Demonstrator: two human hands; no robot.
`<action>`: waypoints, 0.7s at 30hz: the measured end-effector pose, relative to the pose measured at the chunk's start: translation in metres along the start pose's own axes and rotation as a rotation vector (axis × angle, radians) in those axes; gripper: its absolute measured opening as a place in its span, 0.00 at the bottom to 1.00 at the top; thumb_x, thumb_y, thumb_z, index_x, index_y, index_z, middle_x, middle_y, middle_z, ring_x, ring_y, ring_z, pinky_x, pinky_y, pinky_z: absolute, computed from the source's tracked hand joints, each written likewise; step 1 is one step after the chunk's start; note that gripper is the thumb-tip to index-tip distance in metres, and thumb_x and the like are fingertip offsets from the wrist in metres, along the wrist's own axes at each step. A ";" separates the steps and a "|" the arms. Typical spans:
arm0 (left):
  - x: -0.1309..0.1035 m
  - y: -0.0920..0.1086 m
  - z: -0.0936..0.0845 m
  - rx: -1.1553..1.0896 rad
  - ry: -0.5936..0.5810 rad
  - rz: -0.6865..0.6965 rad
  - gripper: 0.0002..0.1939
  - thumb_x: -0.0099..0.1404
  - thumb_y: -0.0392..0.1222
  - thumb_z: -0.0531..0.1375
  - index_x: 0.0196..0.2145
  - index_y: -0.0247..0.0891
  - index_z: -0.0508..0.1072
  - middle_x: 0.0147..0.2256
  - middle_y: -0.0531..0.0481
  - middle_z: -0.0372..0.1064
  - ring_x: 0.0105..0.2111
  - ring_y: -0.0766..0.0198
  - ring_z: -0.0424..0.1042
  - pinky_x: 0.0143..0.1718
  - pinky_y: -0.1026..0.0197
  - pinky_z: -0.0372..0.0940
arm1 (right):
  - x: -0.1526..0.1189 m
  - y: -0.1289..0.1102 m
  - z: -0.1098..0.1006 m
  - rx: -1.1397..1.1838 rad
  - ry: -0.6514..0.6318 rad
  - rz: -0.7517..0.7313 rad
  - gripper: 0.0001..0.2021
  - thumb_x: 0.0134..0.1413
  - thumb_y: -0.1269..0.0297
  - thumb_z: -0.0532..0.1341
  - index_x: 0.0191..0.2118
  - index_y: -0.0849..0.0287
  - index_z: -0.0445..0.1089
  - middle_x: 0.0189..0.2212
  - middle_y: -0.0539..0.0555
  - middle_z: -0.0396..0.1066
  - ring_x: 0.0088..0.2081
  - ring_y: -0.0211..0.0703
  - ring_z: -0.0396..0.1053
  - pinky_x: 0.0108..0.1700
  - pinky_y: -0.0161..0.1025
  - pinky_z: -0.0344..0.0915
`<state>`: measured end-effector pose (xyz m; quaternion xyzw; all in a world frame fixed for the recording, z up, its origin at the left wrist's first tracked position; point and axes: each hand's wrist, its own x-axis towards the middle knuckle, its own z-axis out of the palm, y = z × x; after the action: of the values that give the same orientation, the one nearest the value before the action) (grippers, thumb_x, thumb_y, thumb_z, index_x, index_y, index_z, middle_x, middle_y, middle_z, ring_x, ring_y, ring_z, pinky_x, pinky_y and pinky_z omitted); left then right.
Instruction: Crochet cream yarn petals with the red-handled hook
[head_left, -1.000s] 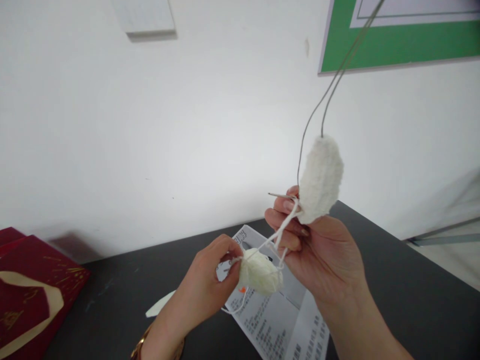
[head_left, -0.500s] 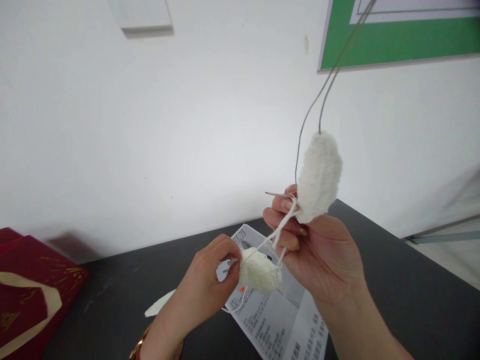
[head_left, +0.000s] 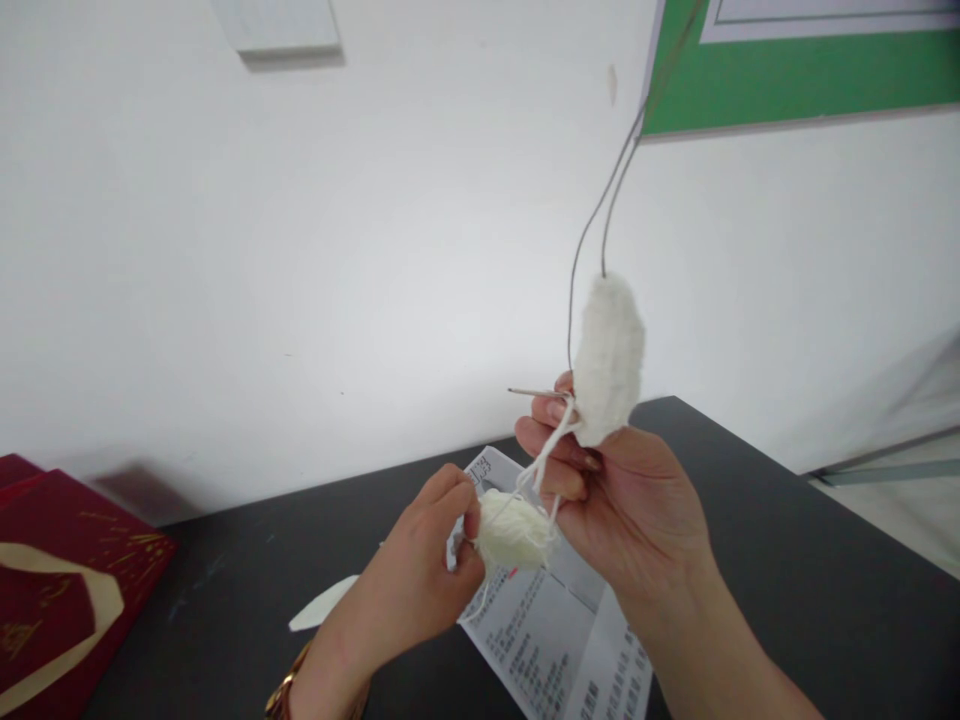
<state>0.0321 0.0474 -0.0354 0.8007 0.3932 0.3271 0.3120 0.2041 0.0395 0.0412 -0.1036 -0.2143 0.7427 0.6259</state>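
My right hand [head_left: 630, 490] is raised, fingers closed around the lower edge of a white knitted piece [head_left: 611, 355]. A circular knitting needle [head_left: 581, 240] runs through it: the cable loops up from the piece, and a metal tip [head_left: 532, 391] sticks out left past my fingers. White yarn [head_left: 553, 440] hangs from the needle and crosses the lower fingers. Lower and to the left, my left hand [head_left: 427, 565] is closed at the left end of a small ball of cream yarn [head_left: 514, 530], thumb against the index finger. My fingertips are partly hidden.
A printed sheet [head_left: 540, 640] lies on the dark table [head_left: 787, 590] beneath the yarn ball. Near my left wrist is a white pointed object [head_left: 324, 603]. A red gift bag [head_left: 75, 570] with a cream ribbon stands at left. The white wall [head_left: 337, 250] rises behind.
My right hand, with the knitting and needle, has shifted a little left. The cable loop has swung left too. The yarn ball has tilted and moved slightly up beside my left hand.
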 end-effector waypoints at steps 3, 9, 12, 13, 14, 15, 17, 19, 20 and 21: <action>-0.001 0.004 -0.005 -0.103 0.025 -0.002 0.18 0.49 0.18 0.52 0.27 0.42 0.61 0.34 0.54 0.57 0.33 0.62 0.59 0.34 0.60 0.54 | 0.005 0.004 -0.003 -0.056 -0.008 0.029 0.09 0.32 0.76 0.74 0.24 0.61 0.76 0.18 0.43 0.56 0.20 0.26 0.40 0.16 0.22 0.40; -0.007 0.003 -0.029 -0.521 0.023 -0.011 0.10 0.53 0.29 0.61 0.26 0.40 0.63 0.34 0.51 0.60 0.37 0.60 0.60 0.36 0.60 0.57 | 0.024 0.005 -0.024 -0.190 -0.126 0.154 0.07 0.40 0.70 0.74 0.25 0.63 0.76 0.17 0.41 0.54 0.20 0.26 0.37 0.16 0.21 0.43; -0.009 -0.002 -0.037 -0.785 0.013 -0.072 0.12 0.55 0.42 0.63 0.25 0.40 0.60 0.28 0.54 0.57 0.28 0.65 0.58 0.28 0.62 0.57 | 0.036 0.003 -0.043 -0.257 -0.208 0.259 0.09 0.36 0.68 0.76 0.26 0.63 0.77 0.16 0.43 0.60 0.17 0.24 0.42 0.15 0.22 0.43; -0.009 -0.003 -0.038 -0.851 0.008 -0.099 0.14 0.55 0.44 0.63 0.25 0.40 0.59 0.26 0.56 0.56 0.25 0.67 0.57 0.26 0.64 0.56 | 0.040 0.004 -0.048 -0.290 -0.247 0.309 0.12 0.32 0.67 0.77 0.24 0.64 0.77 0.15 0.44 0.62 0.16 0.25 0.45 0.14 0.24 0.43; -0.010 -0.003 -0.039 -0.902 0.005 -0.125 0.14 0.55 0.44 0.64 0.26 0.40 0.60 0.24 0.57 0.55 0.23 0.68 0.56 0.24 0.65 0.55 | 0.044 0.006 -0.053 -0.321 -0.277 0.352 0.13 0.30 0.66 0.77 0.23 0.65 0.77 0.14 0.47 0.65 0.15 0.25 0.49 0.14 0.25 0.44; -0.010 -0.004 -0.038 -0.938 0.003 -0.148 0.14 0.55 0.43 0.65 0.27 0.40 0.60 0.23 0.58 0.56 0.21 0.69 0.56 0.22 0.66 0.54 | 0.047 0.008 -0.058 -0.349 -0.300 0.380 0.13 0.28 0.66 0.78 0.23 0.66 0.77 0.14 0.48 0.66 0.15 0.26 0.52 0.14 0.26 0.45; -0.011 -0.005 -0.038 -0.978 0.006 -0.179 0.12 0.57 0.40 0.65 0.29 0.40 0.63 0.22 0.57 0.61 0.18 0.71 0.58 0.19 0.69 0.53 | 0.051 0.014 -0.063 -0.387 -0.322 0.413 0.14 0.28 0.65 0.78 0.23 0.66 0.77 0.15 0.50 0.69 0.15 0.28 0.57 0.15 0.27 0.50; -0.011 -0.005 -0.037 -0.990 0.010 -0.187 0.10 0.60 0.39 0.64 0.32 0.40 0.64 0.20 0.57 0.66 0.16 0.72 0.60 0.18 0.70 0.52 | 0.053 0.019 -0.064 -0.401 -0.322 0.418 0.14 0.29 0.63 0.78 0.24 0.65 0.77 0.16 0.50 0.71 0.17 0.31 0.62 0.18 0.28 0.56; -0.011 -0.005 -0.037 -0.989 0.016 -0.182 0.09 0.62 0.40 0.63 0.33 0.40 0.64 0.19 0.57 0.67 0.15 0.71 0.60 0.18 0.70 0.52 | 0.053 0.020 -0.063 -0.402 -0.317 0.415 0.15 0.29 0.62 0.78 0.24 0.64 0.77 0.17 0.50 0.71 0.17 0.31 0.63 0.18 0.28 0.57; -0.011 -0.005 -0.037 -0.981 0.024 -0.177 0.07 0.65 0.41 0.61 0.34 0.41 0.64 0.18 0.57 0.67 0.14 0.71 0.60 0.18 0.69 0.52 | 0.053 0.021 -0.062 -0.401 -0.311 0.410 0.15 0.29 0.61 0.78 0.24 0.64 0.77 0.17 0.50 0.71 0.17 0.31 0.63 0.18 0.28 0.57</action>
<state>-0.0032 0.0497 -0.0202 0.5193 0.2629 0.4548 0.6741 0.2011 0.1001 -0.0173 -0.1511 -0.4242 0.8031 0.3903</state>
